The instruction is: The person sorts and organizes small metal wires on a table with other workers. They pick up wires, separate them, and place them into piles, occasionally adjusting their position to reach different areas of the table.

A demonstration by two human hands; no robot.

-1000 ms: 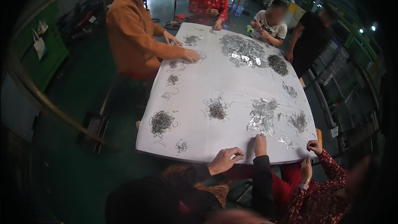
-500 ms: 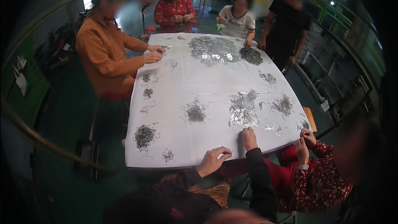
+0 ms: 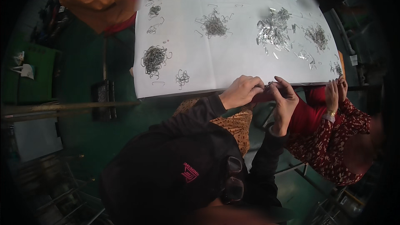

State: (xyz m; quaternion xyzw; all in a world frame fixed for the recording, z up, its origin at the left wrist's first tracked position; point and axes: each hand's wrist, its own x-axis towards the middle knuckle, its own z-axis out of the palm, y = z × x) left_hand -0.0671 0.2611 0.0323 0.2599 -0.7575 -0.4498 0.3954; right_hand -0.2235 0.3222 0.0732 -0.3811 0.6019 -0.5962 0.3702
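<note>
At the near edge of the white-covered table (image 3: pixel 233 58), my two hands come together at the fingertips. My left hand (image 3: pixel 243 89) is closed, thumb and fingers pinched. My right hand (image 3: pixel 285 102) meets it from the right, its thumb and a finger pinching while another finger sticks out. Something small and dark shows between the fingertips, too small to name. Beyond my hands lies a heap of shiny narrow metal clips (image 3: pixel 273 33). Left of that is a loose pile of bent wire hooks (image 3: pixel 215 26). A denser pile of hooks (image 3: pixel 154 59) and a small cluster (image 3: pixel 182 77) lie at the near left.
On my right a co-worker in a red patterned sleeve (image 3: pixel 316 139) holds both hands at the table corner, near a small pile (image 3: pixel 337 68). Another pile (image 3: pixel 317 36) lies beyond. A person in orange (image 3: pixel 98 0) sits at the far left. Glasses (image 3: pixel 234 179) hang at my chest.
The view has tilted downward. My right hand has come back from beside the shiny clips to my left hand, and the fingertips of both now meet at the table edge.
</note>
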